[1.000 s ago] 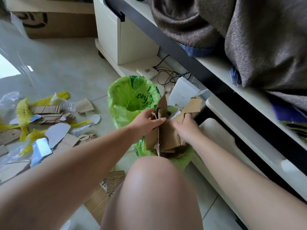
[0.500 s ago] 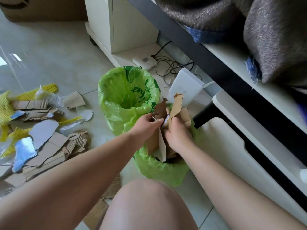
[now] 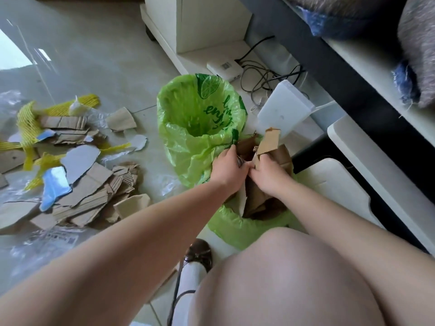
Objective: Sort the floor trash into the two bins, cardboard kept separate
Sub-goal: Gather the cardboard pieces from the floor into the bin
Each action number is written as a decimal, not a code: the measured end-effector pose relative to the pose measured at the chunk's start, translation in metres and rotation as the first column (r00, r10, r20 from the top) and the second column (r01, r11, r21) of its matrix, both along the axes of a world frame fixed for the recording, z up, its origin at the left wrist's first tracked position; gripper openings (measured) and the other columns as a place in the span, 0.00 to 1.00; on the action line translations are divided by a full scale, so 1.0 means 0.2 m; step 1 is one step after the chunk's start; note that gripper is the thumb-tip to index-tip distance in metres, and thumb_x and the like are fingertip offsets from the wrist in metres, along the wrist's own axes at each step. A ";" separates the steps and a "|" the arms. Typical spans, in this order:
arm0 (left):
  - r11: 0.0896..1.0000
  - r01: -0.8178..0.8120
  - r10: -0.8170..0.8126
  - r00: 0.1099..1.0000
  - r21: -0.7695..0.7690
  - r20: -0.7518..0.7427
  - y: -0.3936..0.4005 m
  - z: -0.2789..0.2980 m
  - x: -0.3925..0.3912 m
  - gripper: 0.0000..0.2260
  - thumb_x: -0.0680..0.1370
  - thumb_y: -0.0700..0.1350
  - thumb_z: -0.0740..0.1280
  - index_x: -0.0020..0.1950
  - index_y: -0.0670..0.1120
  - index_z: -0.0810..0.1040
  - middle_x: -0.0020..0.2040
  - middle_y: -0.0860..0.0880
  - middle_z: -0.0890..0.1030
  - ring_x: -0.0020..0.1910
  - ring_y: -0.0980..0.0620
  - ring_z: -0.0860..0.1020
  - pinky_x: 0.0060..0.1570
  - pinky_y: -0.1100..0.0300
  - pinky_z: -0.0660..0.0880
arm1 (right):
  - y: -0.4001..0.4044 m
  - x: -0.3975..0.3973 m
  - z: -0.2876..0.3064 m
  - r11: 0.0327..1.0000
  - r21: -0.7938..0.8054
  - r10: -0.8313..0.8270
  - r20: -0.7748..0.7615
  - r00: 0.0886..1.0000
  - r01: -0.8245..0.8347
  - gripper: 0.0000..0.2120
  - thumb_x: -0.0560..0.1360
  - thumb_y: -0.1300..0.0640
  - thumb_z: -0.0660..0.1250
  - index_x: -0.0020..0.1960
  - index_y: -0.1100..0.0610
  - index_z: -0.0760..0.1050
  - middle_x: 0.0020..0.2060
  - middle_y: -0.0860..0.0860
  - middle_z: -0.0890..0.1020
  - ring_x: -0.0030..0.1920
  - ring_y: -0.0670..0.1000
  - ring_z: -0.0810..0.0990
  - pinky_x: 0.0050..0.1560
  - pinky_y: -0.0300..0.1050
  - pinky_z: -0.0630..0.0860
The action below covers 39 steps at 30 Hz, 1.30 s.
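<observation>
Two bins lined with green bags stand side by side. The far bin (image 3: 200,114) looks hollow inside. The near bin (image 3: 237,225) is packed with brown cardboard pieces (image 3: 270,142). My left hand (image 3: 227,167) and my right hand (image 3: 268,171) are both over the near bin, gripping the cardboard and pressing on it. One torn strip sticks up above my right hand. A heap of floor trash (image 3: 70,165) lies to the left: torn cardboard, yellow foam netting, blue-white paper scraps and clear plastic film.
A white cabinet (image 3: 200,22) stands beyond the bins, with a white box and tangled black cables (image 3: 266,78) beside it. A white panel (image 3: 282,111) leans next to the near bin. A dark shelf edge runs along the right. My knee and shoe fill the foreground.
The cardboard bundle has sunk lower into the near bin under both hands. My view has tilted down and shifted, showing more of the floor trash and my shoe.
</observation>
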<state>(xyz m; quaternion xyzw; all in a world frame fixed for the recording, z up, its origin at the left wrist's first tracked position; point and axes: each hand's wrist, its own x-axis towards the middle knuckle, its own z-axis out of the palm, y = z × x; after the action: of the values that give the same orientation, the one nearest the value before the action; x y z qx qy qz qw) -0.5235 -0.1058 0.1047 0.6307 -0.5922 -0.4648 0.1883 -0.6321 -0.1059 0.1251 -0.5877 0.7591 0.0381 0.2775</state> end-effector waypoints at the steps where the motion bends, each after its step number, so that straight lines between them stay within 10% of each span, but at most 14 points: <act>1: 1.000 0.015 -0.015 1.000 -0.012 -0.013 0.01 0.02 0.02 0.29 0.77 0.51 0.64 0.74 0.41 0.60 0.72 0.42 0.67 0.71 0.44 0.65 0.70 0.53 0.61 | -0.01 -0.03 0.03 1.000 0.025 -0.015 -0.004 1.000 0.016 0.24 0.77 0.48 0.61 0.66 0.62 0.65 0.63 0.61 0.73 0.61 0.61 0.74 0.53 0.46 0.70; 10: 0.999 -0.039 0.032 0.965 -0.022 -0.261 0.09 0.28 0.31 0.24 0.77 0.46 0.67 0.72 0.45 0.66 0.69 0.47 0.72 0.67 0.50 0.72 0.67 0.57 0.68 | 0.03 0.00 0.51 0.961 0.185 0.249 -0.267 0.931 -0.204 0.27 0.77 0.39 0.58 0.57 0.63 0.78 0.51 0.57 0.81 0.51 0.57 0.78 0.48 0.45 0.73; 16: 0.955 -0.290 0.270 0.936 -0.062 -0.225 0.20 0.33 0.84 0.14 0.78 0.42 0.65 0.63 0.46 0.76 0.60 0.48 0.80 0.43 0.57 0.77 0.33 0.69 0.73 | 0.19 0.44 0.69 0.899 0.077 0.438 -0.202 0.876 -0.431 0.21 0.78 0.43 0.58 0.55 0.59 0.78 0.49 0.54 0.79 0.49 0.55 0.75 0.45 0.44 0.69; 23: 0.850 -0.522 0.527 0.843 0.073 -0.104 0.51 0.01 1.31 0.14 0.77 0.42 0.66 0.62 0.42 0.77 0.59 0.44 0.80 0.58 0.47 0.79 0.47 0.60 0.74 | 0.40 0.92 0.25 0.862 0.123 0.493 0.026 0.870 -0.492 0.21 0.77 0.48 0.62 0.59 0.64 0.77 0.57 0.62 0.80 0.57 0.62 0.78 0.57 0.53 0.75; 28: 0.837 -0.502 0.517 0.856 0.218 -0.011 0.70 -0.29 1.44 0.14 0.76 0.42 0.66 0.61 0.42 0.77 0.52 0.47 0.81 0.38 0.53 0.78 0.26 0.68 0.70 | 0.58 0.99 -0.20 0.883 0.232 0.408 0.053 0.911 -0.409 0.19 0.75 0.48 0.65 0.63 0.56 0.75 0.61 0.54 0.79 0.61 0.56 0.76 0.60 0.46 0.73; 39: 0.997 0.030 0.003 0.897 -0.069 0.442 0.49 -0.56 1.27 0.22 0.73 0.46 0.69 0.67 0.50 0.71 0.65 0.46 0.72 0.62 0.44 0.71 0.59 0.51 0.70 | 0.53 0.87 -0.73 0.842 0.317 0.486 -0.091 0.869 -0.437 0.24 0.73 0.51 0.68 0.65 0.55 0.68 0.61 0.56 0.72 0.61 0.60 0.73 0.57 0.52 0.73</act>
<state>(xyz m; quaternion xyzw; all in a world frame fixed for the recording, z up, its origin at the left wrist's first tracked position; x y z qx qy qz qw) -0.2693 -0.0073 -0.0081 0.7083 -0.6405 -0.2886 0.0689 -0.4582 0.0008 -0.0203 -0.7016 0.6015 0.2626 0.2774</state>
